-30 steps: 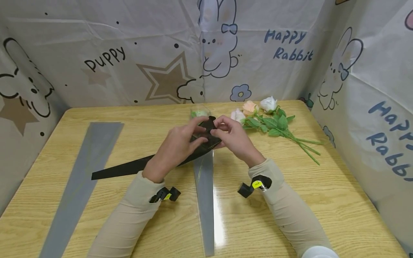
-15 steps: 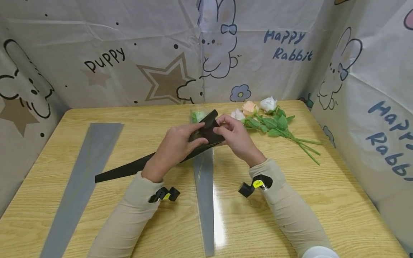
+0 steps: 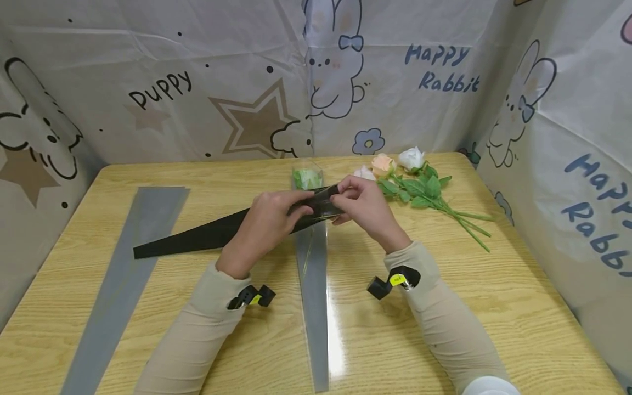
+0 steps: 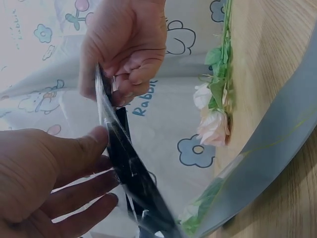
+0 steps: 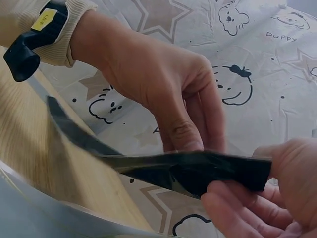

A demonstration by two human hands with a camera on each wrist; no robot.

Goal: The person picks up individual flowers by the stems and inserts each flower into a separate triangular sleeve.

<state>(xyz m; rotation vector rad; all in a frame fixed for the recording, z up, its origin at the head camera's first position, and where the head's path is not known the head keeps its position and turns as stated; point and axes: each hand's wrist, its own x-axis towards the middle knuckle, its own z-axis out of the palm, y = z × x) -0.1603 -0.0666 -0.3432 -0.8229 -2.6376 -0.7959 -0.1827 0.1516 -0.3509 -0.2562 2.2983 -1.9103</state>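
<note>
A long, tapered black flower sleeve (image 3: 192,236) with a shiny clear face stretches between both hands above the table. My left hand (image 3: 266,225) pinches it near the wide end, thumb against one edge and fingers on the other side in the left wrist view. At the mouth of the wide end, my right hand (image 3: 367,208) pinches the rim between thumb and fingers, as the right wrist view shows. The sleeve's narrow tip points left, over a stack of grey sleeves (image 3: 116,285). Beneath the hands lies a grey sleeve (image 3: 314,307) with a pale green-white flower (image 3: 307,178) inside its clear top.
Several loose roses, including a white rose (image 3: 411,158) and a peach rose (image 3: 382,165), lie at the back right with green stems (image 3: 469,222) pointing right. A printed cloth (image 3: 237,55) walls in the wooden table (image 3: 419,307). Something white and round (image 3: 489,385) shows at the bottom edge.
The black sleeve's wide end stood up half a second ago and now lies flatter and narrower, uncovering the flower behind. Its narrow tip has swung upward and left. Both hands keep hold.
</note>
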